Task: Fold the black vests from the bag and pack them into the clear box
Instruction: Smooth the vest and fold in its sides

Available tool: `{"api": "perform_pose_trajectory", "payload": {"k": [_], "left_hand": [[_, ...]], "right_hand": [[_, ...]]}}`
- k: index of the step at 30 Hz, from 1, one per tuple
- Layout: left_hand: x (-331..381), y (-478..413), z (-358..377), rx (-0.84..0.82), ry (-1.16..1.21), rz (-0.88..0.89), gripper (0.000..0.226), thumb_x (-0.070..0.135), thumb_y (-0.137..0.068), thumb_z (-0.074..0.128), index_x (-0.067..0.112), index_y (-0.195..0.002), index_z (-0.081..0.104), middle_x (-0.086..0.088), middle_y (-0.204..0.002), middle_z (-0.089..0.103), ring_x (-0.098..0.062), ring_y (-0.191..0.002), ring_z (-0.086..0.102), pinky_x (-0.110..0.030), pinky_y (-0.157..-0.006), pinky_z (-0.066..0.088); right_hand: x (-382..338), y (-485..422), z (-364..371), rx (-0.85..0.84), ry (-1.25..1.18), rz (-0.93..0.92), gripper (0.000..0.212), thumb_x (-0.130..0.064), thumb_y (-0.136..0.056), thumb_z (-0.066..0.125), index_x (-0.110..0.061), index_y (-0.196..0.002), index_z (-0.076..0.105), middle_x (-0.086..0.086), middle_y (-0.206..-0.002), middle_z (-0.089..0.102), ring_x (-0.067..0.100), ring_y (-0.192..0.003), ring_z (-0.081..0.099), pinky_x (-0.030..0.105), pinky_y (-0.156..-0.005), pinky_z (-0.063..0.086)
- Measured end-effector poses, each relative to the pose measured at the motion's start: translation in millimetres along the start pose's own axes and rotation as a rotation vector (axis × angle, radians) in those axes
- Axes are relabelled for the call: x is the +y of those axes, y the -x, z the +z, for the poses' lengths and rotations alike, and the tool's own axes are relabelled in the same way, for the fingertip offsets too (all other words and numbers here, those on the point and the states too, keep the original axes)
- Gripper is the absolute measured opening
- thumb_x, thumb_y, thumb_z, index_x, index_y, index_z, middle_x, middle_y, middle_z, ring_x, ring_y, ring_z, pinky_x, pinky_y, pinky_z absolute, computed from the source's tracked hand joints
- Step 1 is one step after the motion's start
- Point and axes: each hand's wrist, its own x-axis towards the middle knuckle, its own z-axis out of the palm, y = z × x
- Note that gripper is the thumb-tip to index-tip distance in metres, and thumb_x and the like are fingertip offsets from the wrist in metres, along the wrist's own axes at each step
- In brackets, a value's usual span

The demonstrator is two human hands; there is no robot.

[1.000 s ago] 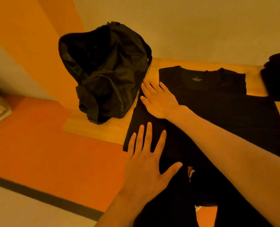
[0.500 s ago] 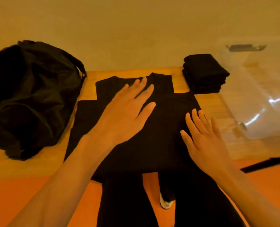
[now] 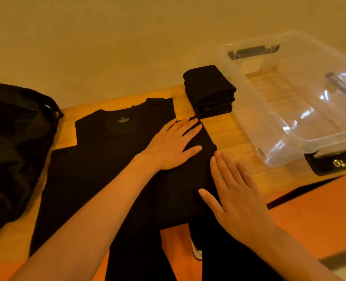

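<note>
Nearest the camera, the person's legs in black trousers (image 3: 139, 256) and the white toe of a shoe (image 3: 196, 252) are seen above an orange floor (image 3: 309, 209). Just beyond, the right hand (image 3: 237, 201) is laid flat at the right edge of the black vest (image 3: 99, 165). Its fingers are held straight and close together with the thumb spread aside, and nothing is pinched. The palm lies partly on the cloth and partly over the wooden table (image 3: 234, 136).

Farther in, the left hand (image 3: 172, 147) is pressed flat on the right part of the vest. Its fingers are spread and pointed toward the far right corner of the garment, and no cloth is gripped. The vest is spread on the table with its neckline turned away from the person, and a small printed label (image 3: 123, 120) is visible inside the collar. Its hem hangs over the near table edge.

To the left, a black bag (image 3: 16, 149) is set beside the vest. At the far right of the vest, a stack of folded vests (image 3: 209, 92) is placed on the table. Just beside the stack the clear box (image 3: 326, 139) stands open, and no vests are seen inside it.
</note>
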Motion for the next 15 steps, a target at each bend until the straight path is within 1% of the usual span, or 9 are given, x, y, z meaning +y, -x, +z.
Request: {"api": "perform_pose_trajectory", "payload": {"k": [3, 5, 6, 7, 8, 10, 11, 13, 15], "left_hand": [[3.7, -0.2, -0.3, 0.008, 0.015, 0.011, 0.076, 0.07, -0.099, 0.015, 0.029, -0.163, 0.01, 0.003, -0.171, 0.005, -0.016, -0.157, -0.002, -0.043, -0.128, 0.004], [5.3, 4.6, -2.8, 0.053, 0.079, 0.036, 0.072, 0.066, -0.102, 0.022, 0.03, -0.163, 0.01, 0.001, -0.171, 0.004, -0.017, -0.157, -0.002, -0.04, -0.128, 0.002], [4.1, 11.0, -5.1, 0.091, 0.125, 0.039, 0.069, 0.063, -0.104, 0.025, 0.031, -0.163, 0.01, 0.001, -0.171, 0.005, -0.017, -0.157, -0.002, -0.038, -0.128, 0.002], [-0.3, 19.0, -8.1, 0.135, 0.173, 0.03, 0.067, 0.061, -0.105, 0.027, 0.03, -0.163, 0.011, 0.001, -0.171, 0.006, -0.016, -0.157, 0.0, -0.037, -0.128, 0.003], [-9.1, 28.0, -10.9, 0.179, 0.224, 0.0, 0.065, 0.058, -0.106, 0.028, 0.029, -0.163, 0.014, 0.001, -0.171, 0.009, -0.017, -0.157, 0.003, -0.036, -0.127, 0.006], [-36.4, 49.3, -16.8, 0.246, 0.304, -0.132, 0.063, 0.054, -0.105, 0.03, 0.028, -0.162, 0.022, 0.001, -0.169, 0.016, -0.019, -0.156, 0.011, -0.038, -0.126, 0.013], [-53.6, 61.9, -19.6, 0.267, 0.312, -0.228, 0.062, 0.053, -0.105, 0.033, 0.027, -0.161, 0.026, 0.001, -0.168, 0.02, -0.02, -0.155, 0.016, -0.041, -0.125, 0.018], [-88.5, 81.2, -26.1, 0.267, 0.322, -0.421, 0.061, 0.05, -0.103, 0.043, 0.026, -0.158, 0.033, 0.001, -0.163, 0.03, -0.021, -0.149, 0.026, -0.045, -0.122, 0.026], [-119.3, 96.9, -32.0, 0.25, 0.374, -0.597, 0.057, 0.048, -0.102, 0.05, 0.026, -0.154, 0.04, 0.001, -0.155, 0.038, -0.021, -0.144, 0.034, -0.04, -0.118, 0.029]], "right_hand": [[-1.0, 2.9, -3.8, -0.04, -0.001, 0.01, 0.083, -0.068, -0.102, 0.007, -0.01, -0.16, 0.018, 0.009, -0.168, 0.009, 0.022, -0.156, 0.002, 0.046, -0.123, 0.008], [-9.7, -2.8, -18.0, -0.028, -0.044, 0.035, 0.084, -0.07, -0.099, 0.002, -0.014, -0.16, 0.014, 0.008, -0.168, 0.007, 0.024, -0.156, -0.002, 0.045, -0.124, 0.001], [-17.4, -10.9, -29.3, -0.003, -0.08, 0.037, 0.082, -0.069, -0.099, 0.002, -0.016, -0.16, 0.014, 0.008, -0.168, 0.008, 0.024, -0.156, -0.002, 0.044, -0.125, 0.001], [-26.0, -23.4, -42.4, 0.041, -0.12, 0.032, 0.079, -0.066, -0.1, 0.005, -0.018, -0.161, 0.017, 0.008, -0.168, 0.013, 0.024, -0.156, 0.003, 0.043, -0.126, 0.005], [-35.2, -40.8, -54.9, 0.097, -0.164, 0.015, 0.073, -0.062, -0.102, 0.012, -0.019, -0.16, 0.024, 0.007, -0.166, 0.023, 0.024, -0.156, 0.013, 0.043, -0.125, 0.013], [-52.2, -85.4, -72.8, 0.18, -0.253, -0.025, 0.06, -0.052, -0.105, 0.026, -0.02, -0.154, 0.039, 0.005, -0.157, 0.041, 0.025, -0.147, 0.035, 0.041, -0.117, 0.031], [-60.1, -112.2, -76.9, 0.168, -0.299, -0.038, 0.054, -0.047, -0.105, 0.033, -0.019, -0.15, 0.044, 0.005, -0.153, 0.045, 0.025, -0.141, 0.042, 0.038, -0.111, 0.038], [-67.6, -171.1, -76.3, 0.066, -0.401, -0.043, 0.044, -0.037, -0.106, 0.043, -0.018, -0.145, 0.05, 0.007, -0.147, 0.049, 0.025, -0.13, 0.051, 0.035, -0.101, 0.044], [-71.2, -226.0, -68.7, -0.026, -0.445, -0.04, 0.039, -0.029, -0.105, 0.049, -0.016, -0.142, 0.053, 0.009, -0.14, 0.054, 0.027, -0.123, 0.056, 0.037, -0.098, 0.048]]}}
